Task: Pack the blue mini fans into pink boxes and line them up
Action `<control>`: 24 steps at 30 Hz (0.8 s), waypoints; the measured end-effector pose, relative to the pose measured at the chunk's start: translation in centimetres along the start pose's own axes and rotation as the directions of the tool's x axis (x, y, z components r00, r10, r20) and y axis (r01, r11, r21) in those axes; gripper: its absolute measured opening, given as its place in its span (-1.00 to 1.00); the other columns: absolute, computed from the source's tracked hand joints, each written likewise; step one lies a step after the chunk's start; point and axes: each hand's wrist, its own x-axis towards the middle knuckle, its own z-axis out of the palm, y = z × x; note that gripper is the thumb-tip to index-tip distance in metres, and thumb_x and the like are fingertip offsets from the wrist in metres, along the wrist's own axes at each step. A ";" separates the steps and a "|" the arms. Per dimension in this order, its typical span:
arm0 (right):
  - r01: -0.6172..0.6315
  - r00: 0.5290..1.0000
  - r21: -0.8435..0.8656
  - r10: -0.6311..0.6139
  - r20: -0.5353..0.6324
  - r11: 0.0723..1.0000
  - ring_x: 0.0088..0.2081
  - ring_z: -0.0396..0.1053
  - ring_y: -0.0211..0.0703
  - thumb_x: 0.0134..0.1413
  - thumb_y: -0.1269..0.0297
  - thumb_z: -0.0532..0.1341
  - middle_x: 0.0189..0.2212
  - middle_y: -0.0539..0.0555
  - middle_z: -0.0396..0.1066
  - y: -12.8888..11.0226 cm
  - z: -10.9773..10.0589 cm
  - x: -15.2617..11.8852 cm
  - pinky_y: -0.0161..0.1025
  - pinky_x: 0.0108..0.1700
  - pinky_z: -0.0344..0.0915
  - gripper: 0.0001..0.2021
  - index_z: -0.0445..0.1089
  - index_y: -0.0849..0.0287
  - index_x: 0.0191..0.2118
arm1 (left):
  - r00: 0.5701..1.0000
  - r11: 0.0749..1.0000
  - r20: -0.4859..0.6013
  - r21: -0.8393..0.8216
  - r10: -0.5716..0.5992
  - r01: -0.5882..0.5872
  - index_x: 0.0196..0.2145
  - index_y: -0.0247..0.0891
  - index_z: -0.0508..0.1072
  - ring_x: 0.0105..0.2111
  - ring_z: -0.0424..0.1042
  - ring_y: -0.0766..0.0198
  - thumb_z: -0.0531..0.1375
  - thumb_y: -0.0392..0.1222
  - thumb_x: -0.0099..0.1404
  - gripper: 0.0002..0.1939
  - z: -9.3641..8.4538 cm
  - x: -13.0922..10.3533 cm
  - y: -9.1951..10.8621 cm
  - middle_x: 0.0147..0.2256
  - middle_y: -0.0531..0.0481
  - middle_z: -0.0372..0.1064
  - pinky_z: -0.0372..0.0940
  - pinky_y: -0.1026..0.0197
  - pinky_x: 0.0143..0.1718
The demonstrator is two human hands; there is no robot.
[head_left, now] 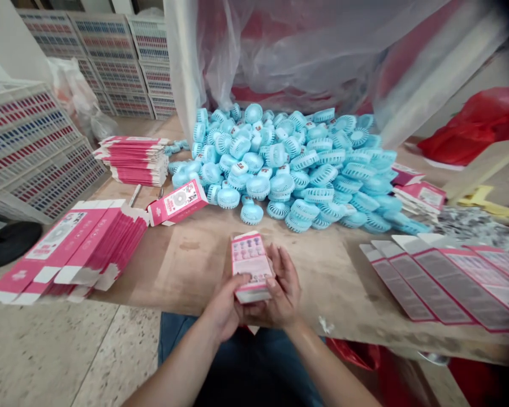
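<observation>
A pink and white printed box [251, 261] is held low over the front edge of the wooden table, its printed face up. My left hand [227, 302] grips its lower left side, thumb on the printed face. Around the lower right side is my right hand [285, 288], its thumb on the box and its other fingers beside and under it. Beyond them lies a large pile of light blue round fans [275, 164]. One pink box [178, 202] rests tilted at the pile's near left.
Flattened pink cartons [80, 243] lie at the left, with a taller stack [136, 161] behind. More flat cartons [441, 277] fan out at the right. White crates [38, 147] stand at the far left. Plastic sheeting [301, 62] hangs behind the fans.
</observation>
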 end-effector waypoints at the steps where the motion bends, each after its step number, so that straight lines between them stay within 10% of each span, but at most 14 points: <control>1: -0.036 0.999 -0.005 0.035 -0.009 0.999 0.32 0.11 0.04 0.30 0.14 0.08 0.33 0.18 0.10 0.6 -0.6 -0.2 0.13 0.24 0.24 -0.43 -0.06 -0.03 0.36 | 0.999 0.997 0.022 0.055 0.045 -0.046 -0.07 -0.33 0.43 -0.32 0.50 0.14 0.34 -0.11 0.03 -0.50 -0.1 0.0 -0.1 -0.20 -0.16 0.53 0.38 0.17 -0.29; 6: -0.124 0.992 -0.163 0.123 -0.020 0.979 0.31 0.13 0.16 0.20 -0.02 0.17 0.34 0.23 0.05 2.8 -5.0 -2.2 0.15 0.21 0.28 -0.27 -0.10 0.06 0.37 | 0.925 0.769 0.365 0.559 0.107 -0.310 -0.14 -0.24 0.47 -0.19 0.50 0.01 0.27 -0.38 -0.03 -0.58 0.2 1.3 2.5 -0.21 -0.08 0.53 0.39 0.02 -0.14; 10: -0.161 0.981 -0.296 0.185 0.052 0.942 -0.06 0.52 0.14 0.12 0.03 0.28 -0.03 0.23 0.50 3.6 -7.2 -3.3 0.00 -0.10 0.53 -0.53 0.33 0.08 0.11 | 0.811 0.094 0.581 0.813 -0.069 -0.574 -0.08 -0.15 0.50 0.04 0.35 -0.06 0.24 -0.48 -0.11 -0.42 1.4 5.9 6.7 -0.04 -0.09 0.41 0.27 -0.06 0.08; 13: -0.184 0.974 -0.321 0.216 0.068 0.929 -0.28 0.55 0.08 0.14 0.03 0.26 -0.28 0.18 0.56 3.5 -7.0 -2.7 -0.03 -0.24 0.54 -0.71 0.46 0.12 -0.13 | 0.854 -0.266 0.520 0.825 0.014 -0.498 0.13 -0.13 0.37 0.25 0.09 -0.10 0.30 -0.39 -0.02 -0.29 3.0 11.0 8.2 0.24 -0.17 0.12 0.09 -0.08 0.23; 18: -0.181 0.947 -0.349 0.259 0.191 0.919 -0.20 0.51 0.09 0.00 -0.01 0.36 -0.26 0.15 0.54 1.8 -5.8 -0.5 0.00 -0.10 0.47 -0.64 0.51 0.10 -0.13 | 0.878 -0.253 0.360 0.924 0.316 -0.288 0.17 -0.24 0.29 0.30 -0.11 -0.29 0.05 -0.04 0.37 -0.54 4.8 16.1 6.7 0.33 -0.29 -0.10 -0.17 -0.35 0.24; 24: -0.182 0.937 -0.319 0.262 0.229 0.930 -0.25 0.48 0.03 0.01 -0.15 0.30 -0.25 0.13 0.52 0.9 -5.6 -0.3 -0.07 -0.17 0.47 -0.55 0.52 0.09 -0.13 | 0.912 -0.031 0.226 0.973 0.342 -0.230 -0.24 -0.29 0.39 -0.19 0.43 -0.11 0.37 -0.21 -0.08 -0.59 1.8 14.3 7.7 -0.25 -0.17 0.40 0.28 -0.14 -0.07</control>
